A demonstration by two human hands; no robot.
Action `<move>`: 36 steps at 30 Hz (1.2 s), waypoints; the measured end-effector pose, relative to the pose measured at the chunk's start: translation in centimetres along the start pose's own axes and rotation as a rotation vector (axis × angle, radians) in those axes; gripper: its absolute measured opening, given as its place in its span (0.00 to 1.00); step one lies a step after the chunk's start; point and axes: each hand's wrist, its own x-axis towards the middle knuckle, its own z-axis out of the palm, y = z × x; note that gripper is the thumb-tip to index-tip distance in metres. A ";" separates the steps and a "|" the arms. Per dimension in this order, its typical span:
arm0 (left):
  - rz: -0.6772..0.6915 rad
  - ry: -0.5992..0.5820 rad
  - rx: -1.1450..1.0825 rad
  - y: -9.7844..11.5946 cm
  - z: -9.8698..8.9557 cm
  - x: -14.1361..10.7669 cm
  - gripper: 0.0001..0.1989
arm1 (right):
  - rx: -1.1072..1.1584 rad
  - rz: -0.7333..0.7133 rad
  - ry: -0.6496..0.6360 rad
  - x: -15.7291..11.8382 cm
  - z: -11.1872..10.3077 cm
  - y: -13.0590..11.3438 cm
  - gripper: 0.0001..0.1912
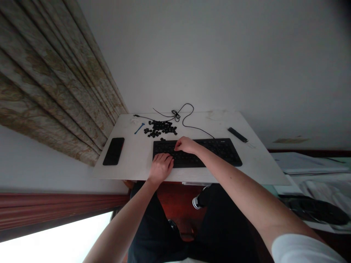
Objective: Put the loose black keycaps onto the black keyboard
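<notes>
A black keyboard (219,150) lies along the front of the white table. My left hand (161,166) rests on its lower left corner, fingers stretched out over the keys. Above the left-middle part of the keyboard, my right hand (185,144) has thumb and fingertips pinched together, close to the keys. Whatever sits in that pinch is too small to make out. Behind the keyboard, a heap of loose black keycaps (161,127) is spread out, and a single keycap (162,139) lies near the keyboard's back edge.
A black cable (189,126) loops behind the keycaps. Left of them lies a thin blue tool (139,128), and farther left a black phone (113,151). A black handle with wire prongs (237,134) lies at the right. A curtain (55,65) hangs along the table's left side.
</notes>
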 end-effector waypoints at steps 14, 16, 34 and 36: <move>0.117 0.046 0.242 0.1 0.0 0.1 0.07 | -0.076 -0.014 -0.022 -0.2 -0.1 -0.3 0.06; 0.118 0.046 0.245 0.1 0.0 0.1 0.07 | -0.079 -0.009 -0.024 -0.2 -0.1 -0.4 0.06; 0.114 0.030 0.244 0.1 0.1 0.1 0.07 | -0.106 -0.020 -0.032 0.2 0.1 0.1 0.07; 0.115 0.029 0.243 0.0 0.1 0.1 0.07 | -0.110 -0.020 -0.030 0.2 0.1 0.1 0.07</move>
